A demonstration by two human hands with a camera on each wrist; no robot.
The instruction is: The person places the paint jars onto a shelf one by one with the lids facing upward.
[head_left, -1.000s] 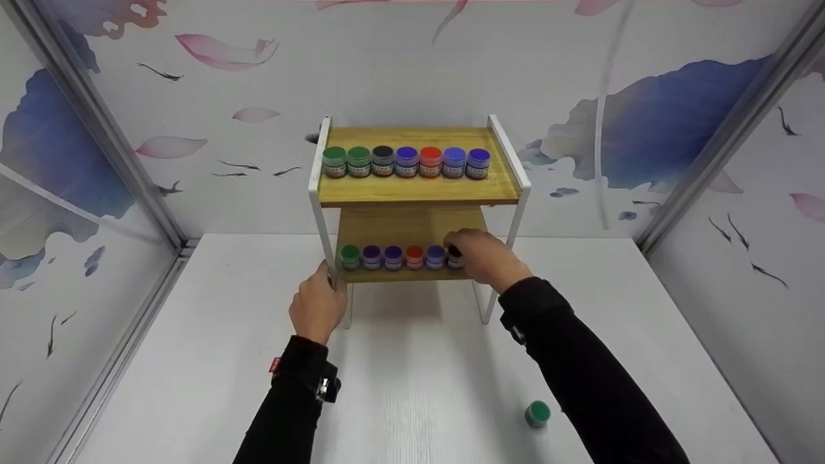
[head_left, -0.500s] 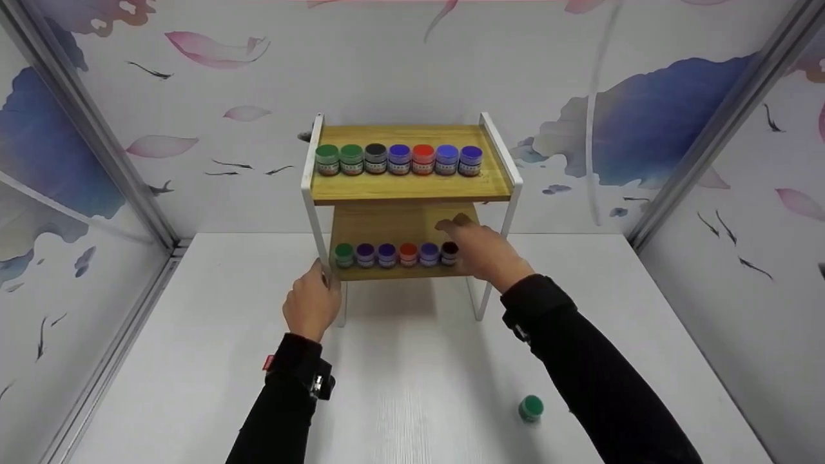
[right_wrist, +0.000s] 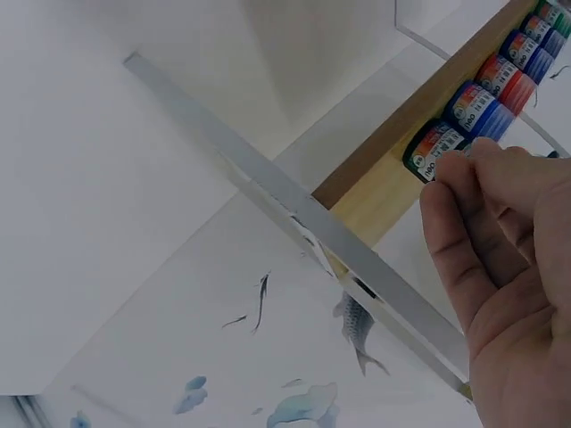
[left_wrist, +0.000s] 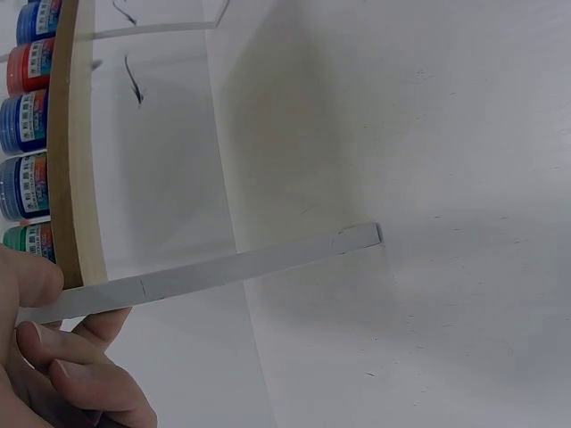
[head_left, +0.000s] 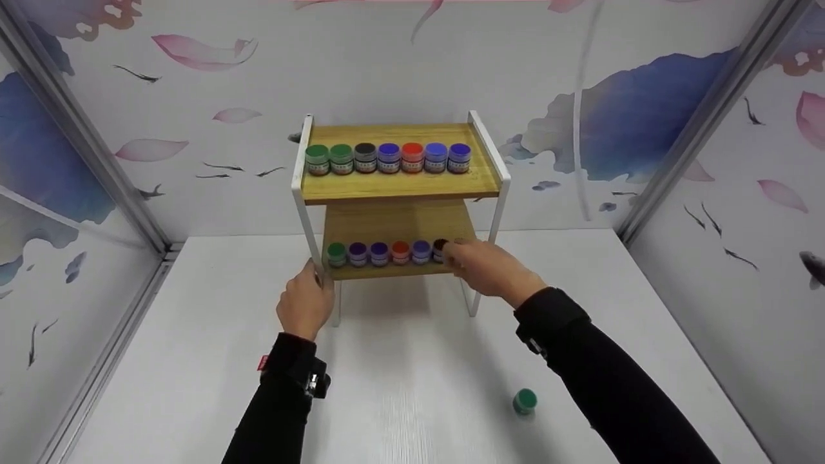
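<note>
A two-shelf wooden rack with a white metal frame (head_left: 493, 151) stands at the back of the white table. Each shelf carries a row of several small paint jars. My left hand (head_left: 306, 303) grips the rack's front left leg (left_wrist: 223, 272), thumb on top and fingers curled under it. My right hand (head_left: 482, 265) hovers at the right end of the lower shelf (head_left: 387, 272). Its loosely bent fingertips (right_wrist: 451, 178) lie against the dark-lidded jar (head_left: 439, 247), last in that row, also visible from the side in the right wrist view (right_wrist: 428, 150). No finger wraps round it.
A lone green-lidded jar (head_left: 524, 401) stands on the table at the near right, beside my right forearm. Patterned walls with metal corner posts (head_left: 683, 135) enclose the table on three sides. White tabletop (head_left: 412, 386) lies in front of the rack.
My right hand let go of the dark-lidded jar on the lower shelf, lifted open, then drew back slightly toward me. My left hand stayed on the leg.
</note>
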